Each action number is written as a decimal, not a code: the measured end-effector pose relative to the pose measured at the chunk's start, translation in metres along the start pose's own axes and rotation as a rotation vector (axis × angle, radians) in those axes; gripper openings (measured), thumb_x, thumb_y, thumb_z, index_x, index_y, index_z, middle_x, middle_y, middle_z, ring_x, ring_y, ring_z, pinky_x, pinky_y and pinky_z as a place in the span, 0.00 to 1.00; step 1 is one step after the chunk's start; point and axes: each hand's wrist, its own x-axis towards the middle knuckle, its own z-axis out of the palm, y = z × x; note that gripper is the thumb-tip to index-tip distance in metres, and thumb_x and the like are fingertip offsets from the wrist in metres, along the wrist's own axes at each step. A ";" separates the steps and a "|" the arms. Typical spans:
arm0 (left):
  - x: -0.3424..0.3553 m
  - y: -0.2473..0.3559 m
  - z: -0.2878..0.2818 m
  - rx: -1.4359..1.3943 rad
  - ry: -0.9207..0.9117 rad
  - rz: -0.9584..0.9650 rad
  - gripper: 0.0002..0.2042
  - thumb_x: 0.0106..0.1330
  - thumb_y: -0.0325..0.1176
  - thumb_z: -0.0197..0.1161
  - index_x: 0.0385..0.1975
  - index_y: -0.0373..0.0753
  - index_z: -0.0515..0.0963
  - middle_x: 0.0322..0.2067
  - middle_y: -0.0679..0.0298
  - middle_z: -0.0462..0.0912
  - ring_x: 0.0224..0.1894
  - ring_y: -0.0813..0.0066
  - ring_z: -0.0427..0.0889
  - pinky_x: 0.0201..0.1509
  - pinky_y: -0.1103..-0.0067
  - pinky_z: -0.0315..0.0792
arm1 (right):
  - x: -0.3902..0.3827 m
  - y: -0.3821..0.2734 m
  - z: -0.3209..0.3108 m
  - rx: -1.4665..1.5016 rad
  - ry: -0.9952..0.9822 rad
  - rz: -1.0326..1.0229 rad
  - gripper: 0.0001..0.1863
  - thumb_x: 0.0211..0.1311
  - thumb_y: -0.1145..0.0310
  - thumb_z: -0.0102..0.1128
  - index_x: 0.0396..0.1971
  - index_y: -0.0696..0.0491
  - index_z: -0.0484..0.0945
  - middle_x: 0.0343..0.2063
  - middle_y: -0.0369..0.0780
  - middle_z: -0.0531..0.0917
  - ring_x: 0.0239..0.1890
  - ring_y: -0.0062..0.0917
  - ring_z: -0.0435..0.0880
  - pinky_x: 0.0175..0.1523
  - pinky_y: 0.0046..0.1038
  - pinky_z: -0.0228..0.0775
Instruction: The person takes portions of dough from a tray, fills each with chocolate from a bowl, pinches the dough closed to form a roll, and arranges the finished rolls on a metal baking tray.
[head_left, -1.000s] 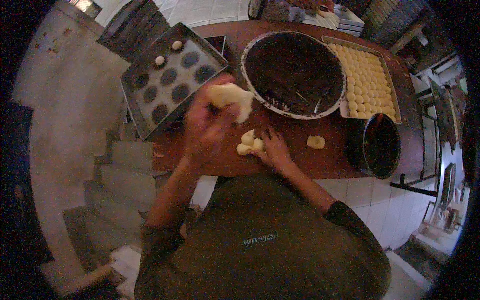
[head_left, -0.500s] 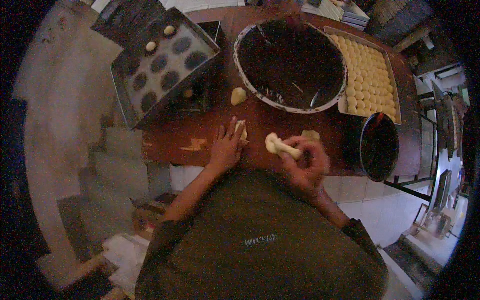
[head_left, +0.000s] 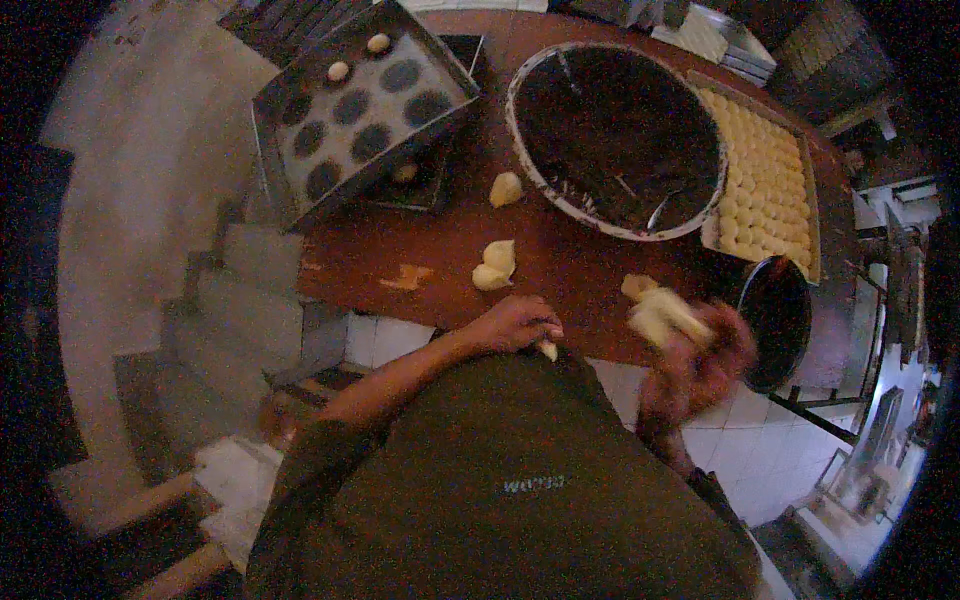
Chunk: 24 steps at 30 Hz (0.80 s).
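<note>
Both grip: left hand (head_left: 512, 323), dough piece (head_left: 548, 351); right hand (head_left: 708, 355), blurred dough lump (head_left: 665, 316). Likely portioning; next calls for setting-down.

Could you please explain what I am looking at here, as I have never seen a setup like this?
Of course. There is no machine: these are a person's two bare hands, seen from above. The view comes from a wide fisheye camera worn on the head, so straight edges bend.

On the brown table lie pale dough pieces. Beyond them is a large round tub with dark contents. To its right, rows of pale balls fill a tray; to its left, a metal pan holds two small balls.

The left hand has a small bit of dough at its fingers. The right hand, blurred, holds a larger lump.
</note>
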 end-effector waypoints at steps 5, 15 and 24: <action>-0.016 0.029 -0.021 0.500 0.451 -0.133 0.24 0.64 0.51 0.71 0.48 0.37 0.79 0.48 0.54 0.80 0.48 0.48 0.81 0.50 0.60 0.78 | 0.012 0.046 0.022 -0.386 -0.843 0.110 0.23 0.74 0.63 0.54 0.65 0.52 0.74 0.66 0.45 0.76 0.65 0.39 0.78 0.71 0.34 0.68; -0.056 0.052 -0.053 0.564 0.397 -0.700 0.20 0.60 0.39 0.66 0.50 0.38 0.81 0.43 0.48 0.87 0.44 0.49 0.86 0.50 0.63 0.79 | -0.008 0.179 0.120 -0.690 -1.200 -0.092 0.20 0.74 0.64 0.49 0.63 0.49 0.74 0.66 0.42 0.75 0.65 0.42 0.78 0.67 0.39 0.72; -0.123 0.060 -0.073 0.253 0.931 -0.363 0.17 0.61 0.32 0.63 0.50 0.37 0.82 0.48 0.52 0.83 0.48 0.56 0.84 0.51 0.67 0.78 | 0.087 0.031 0.105 -0.408 -0.822 -0.056 0.05 0.56 0.68 0.71 0.32 0.51 0.87 0.32 0.45 0.89 0.39 0.35 0.90 0.40 0.37 0.81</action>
